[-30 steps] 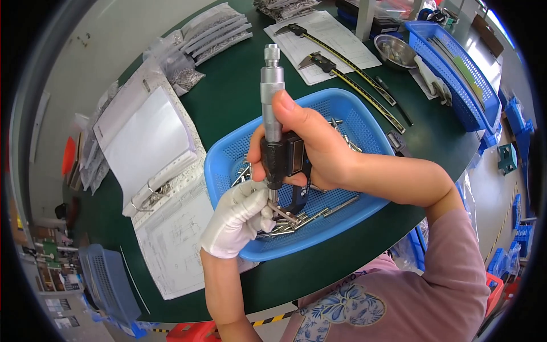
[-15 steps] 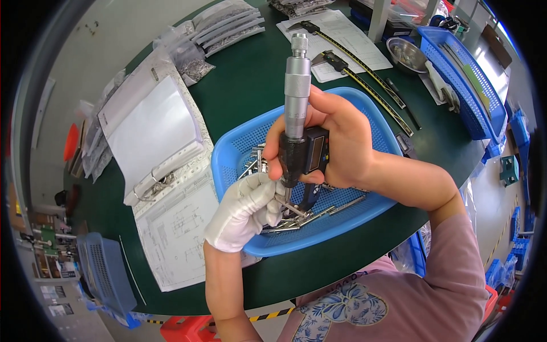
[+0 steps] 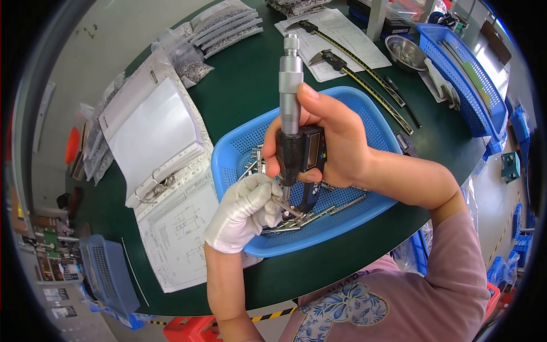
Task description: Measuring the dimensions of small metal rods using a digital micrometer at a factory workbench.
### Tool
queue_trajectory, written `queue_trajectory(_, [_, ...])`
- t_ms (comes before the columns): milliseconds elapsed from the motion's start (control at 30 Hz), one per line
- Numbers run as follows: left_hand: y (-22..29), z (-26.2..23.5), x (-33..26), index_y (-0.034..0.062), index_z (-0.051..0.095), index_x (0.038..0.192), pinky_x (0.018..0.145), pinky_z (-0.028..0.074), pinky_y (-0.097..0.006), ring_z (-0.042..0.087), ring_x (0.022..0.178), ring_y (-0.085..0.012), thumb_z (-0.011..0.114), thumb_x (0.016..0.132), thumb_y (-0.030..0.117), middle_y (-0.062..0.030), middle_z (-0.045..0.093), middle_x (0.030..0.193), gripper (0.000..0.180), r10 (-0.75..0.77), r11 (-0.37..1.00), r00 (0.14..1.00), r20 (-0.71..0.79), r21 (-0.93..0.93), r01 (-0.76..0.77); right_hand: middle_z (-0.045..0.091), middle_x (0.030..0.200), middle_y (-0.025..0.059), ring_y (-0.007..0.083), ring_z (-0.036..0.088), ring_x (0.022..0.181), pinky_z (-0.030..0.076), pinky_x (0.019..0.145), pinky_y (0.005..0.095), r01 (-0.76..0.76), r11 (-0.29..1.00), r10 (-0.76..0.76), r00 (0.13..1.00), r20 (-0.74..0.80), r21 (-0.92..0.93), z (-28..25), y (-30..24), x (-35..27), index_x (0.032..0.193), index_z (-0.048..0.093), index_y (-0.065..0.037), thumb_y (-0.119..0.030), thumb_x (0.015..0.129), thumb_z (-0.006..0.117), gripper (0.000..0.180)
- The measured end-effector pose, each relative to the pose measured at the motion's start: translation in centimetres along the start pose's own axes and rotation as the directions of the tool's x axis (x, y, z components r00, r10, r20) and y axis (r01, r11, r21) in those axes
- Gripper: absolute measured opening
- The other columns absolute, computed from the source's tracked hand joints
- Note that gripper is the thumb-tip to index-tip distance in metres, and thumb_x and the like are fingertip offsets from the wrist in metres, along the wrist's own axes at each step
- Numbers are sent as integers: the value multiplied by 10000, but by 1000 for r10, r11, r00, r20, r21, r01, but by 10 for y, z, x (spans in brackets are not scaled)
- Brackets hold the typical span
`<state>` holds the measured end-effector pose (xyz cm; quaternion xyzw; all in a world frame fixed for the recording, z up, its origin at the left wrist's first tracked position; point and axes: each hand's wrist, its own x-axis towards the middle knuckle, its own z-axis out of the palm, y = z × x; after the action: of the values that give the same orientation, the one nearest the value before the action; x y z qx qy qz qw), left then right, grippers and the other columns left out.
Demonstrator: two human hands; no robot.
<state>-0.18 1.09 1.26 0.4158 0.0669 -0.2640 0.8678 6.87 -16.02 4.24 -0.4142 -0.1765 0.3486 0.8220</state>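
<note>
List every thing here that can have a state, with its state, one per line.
digital micrometer: upright, gripped in the right hand.
metal pin: pinched by the gloved left hand, at the micrometer's lower end.
blue basket: holds loose metal pins.
ring binder: open, rings closed.
calipers: lying flat on paper.
steel bowl: upright.
</note>
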Motion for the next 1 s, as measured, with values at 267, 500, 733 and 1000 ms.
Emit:
queue_trajectory(267, [0, 4, 2, 17, 514, 887, 502, 401, -216, 503, 533, -110, 510, 841, 187, -25, 531, 635, 176, -2, 1000, 1000, -4, -14, 2, 587, 667, 164, 121, 400, 363, 319, 343, 201, 29, 989, -35, 999, -41, -143, -1, 2, 0, 763, 561, 20, -577, 808, 308, 650])
queue_trajectory(500, [-1, 1, 3, 31, 480, 928, 499, 415, -215, 527, 535, -113, 486, 848, 170, -22, 537, 661, 161, 1, 998, 1000, -21, -57, -2, 592, 678, 151, 128, 408, 384, 324, 372, 209, 28, 999, -32, 994, -103, -40, 0, 2, 1, 758, 585, 21, -568, 795, 329, 644])
queue_trajectory(733, [-4, -2, 6, 32, 468, 919, 479, 405, -192, 523, 524, -101, 502, 847, 184, -19, 530, 660, 172, 31, 1000, 999, -28, -6, -31, 594, 680, 138, 116, 415, 381, 325, 363, 206, 55, 994, -64, 993, -95, -90, 0, 3, 0, 768, 577, 13, -599, 802, 288, 678])
queue_trajectory(1000, [-2, -6, 4, 43, 468, 856, 483, 399, -184, 506, 534, -80, 499, 850, 207, -14, 514, 644, 167, 24, 999, 999, 40, 24, -25, 588, 672, 131, 108, 409, 381, 320, 360, 199, 79, 984, -91, 994, -68, -162, 2, 4, 1, 795, 564, 5, -628, 812, 197, 731])
